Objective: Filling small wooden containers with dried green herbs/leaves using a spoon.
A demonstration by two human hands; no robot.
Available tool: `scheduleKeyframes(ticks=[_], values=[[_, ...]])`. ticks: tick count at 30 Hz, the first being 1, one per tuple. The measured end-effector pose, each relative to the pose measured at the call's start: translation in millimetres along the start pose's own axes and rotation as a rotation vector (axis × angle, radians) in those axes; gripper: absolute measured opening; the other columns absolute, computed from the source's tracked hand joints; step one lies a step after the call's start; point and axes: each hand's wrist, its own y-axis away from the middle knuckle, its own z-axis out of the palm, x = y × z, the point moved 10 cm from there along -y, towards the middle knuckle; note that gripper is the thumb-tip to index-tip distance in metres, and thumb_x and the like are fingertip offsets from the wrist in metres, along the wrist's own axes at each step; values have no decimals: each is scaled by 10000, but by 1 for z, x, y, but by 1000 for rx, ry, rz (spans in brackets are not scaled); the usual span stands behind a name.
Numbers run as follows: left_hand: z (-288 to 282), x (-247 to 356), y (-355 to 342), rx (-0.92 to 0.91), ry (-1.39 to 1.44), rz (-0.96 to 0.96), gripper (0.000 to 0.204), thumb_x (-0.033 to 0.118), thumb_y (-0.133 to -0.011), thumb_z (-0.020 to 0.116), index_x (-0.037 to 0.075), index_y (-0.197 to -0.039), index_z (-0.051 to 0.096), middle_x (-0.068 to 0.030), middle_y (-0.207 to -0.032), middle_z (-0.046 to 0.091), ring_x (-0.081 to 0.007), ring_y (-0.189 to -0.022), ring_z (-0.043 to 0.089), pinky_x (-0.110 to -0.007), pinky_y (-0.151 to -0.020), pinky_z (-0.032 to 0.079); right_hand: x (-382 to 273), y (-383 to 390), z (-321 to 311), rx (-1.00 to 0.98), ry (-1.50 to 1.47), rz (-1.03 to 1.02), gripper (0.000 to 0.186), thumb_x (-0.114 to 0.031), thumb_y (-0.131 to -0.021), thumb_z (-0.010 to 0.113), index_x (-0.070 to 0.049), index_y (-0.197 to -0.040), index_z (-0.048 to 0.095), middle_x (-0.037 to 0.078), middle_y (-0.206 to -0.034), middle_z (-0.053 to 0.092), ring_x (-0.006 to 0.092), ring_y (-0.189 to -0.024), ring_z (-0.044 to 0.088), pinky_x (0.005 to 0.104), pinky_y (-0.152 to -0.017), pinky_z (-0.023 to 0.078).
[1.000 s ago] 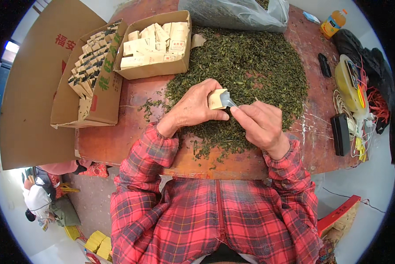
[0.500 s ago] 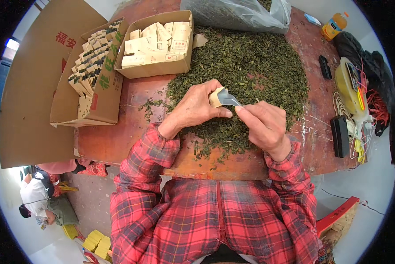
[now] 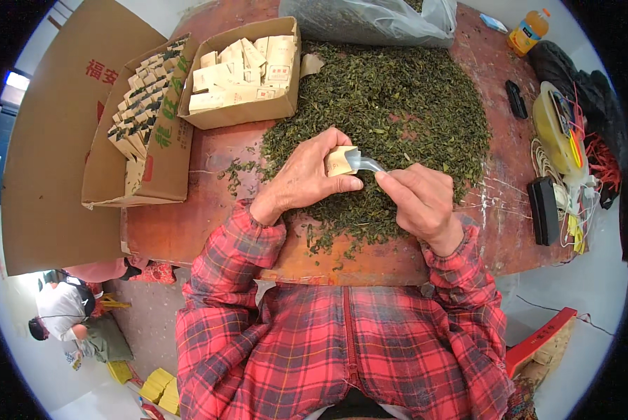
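Note:
A small kraft-paper packet is held in my left hand, its thumb below and fingers around it, above the pile of loose dark green leaves. A glossy grey-silver strip comes out of the packet's open end; I cannot tell whether it is a liner or a thin tool. My right hand pinches the far end of this strip between thumb and bent fingers, just right of the packet.
Two cardboard boxes of paper packets stand left, by a tall cardboard flap. A plastic bag lies behind. At right are a bottle, black cases, cords and a yellow tub. Another person is lower left.
Compared with one second ago, my right hand is a little farther right and more of the grey strip shows between it and the packet. My left hand still holds the packet, shifted very slightly.

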Motion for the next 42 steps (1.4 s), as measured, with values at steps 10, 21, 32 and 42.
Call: scheduleKeyframes(ticks=[10,21,32,42], values=[[4,6,3,-16,-81,74,641,470,-791,865,39,-1143,548,-51,-934,581,-161,-798,540,-324,-680,462,2,3,2,-4,-31,0,341,97,-698,679,37,-1028,742,112,-815,687,225,-566,607,324,-473,456],[6,17,5,27,-227,161,610,405,-810,851,-4,-1137,539,-176,-1006,574,-374,-929,602,-454,-818,487,2,-1,2,5,-18,-4,371,80,-660,676,38,-1022,744,109,-819,688,222,-570,608,324,-472,451],[4,11,7,36,-186,172,598,472,-886,768,10,-1192,544,-118,-958,561,-266,-839,547,-386,-741,461,3,-1,5,-1,-7,12,402,101,-649,673,36,-1040,744,107,-820,685,231,-582,612,329,-479,453],[8,10,6,6,-183,168,536,463,-962,664,3,-1210,543,-120,-981,551,-276,-881,552,-381,-779,459,8,3,4,-1,-14,32,417,113,-651,667,33,-1053,744,107,-814,678,237,-586,616,332,-487,459]])
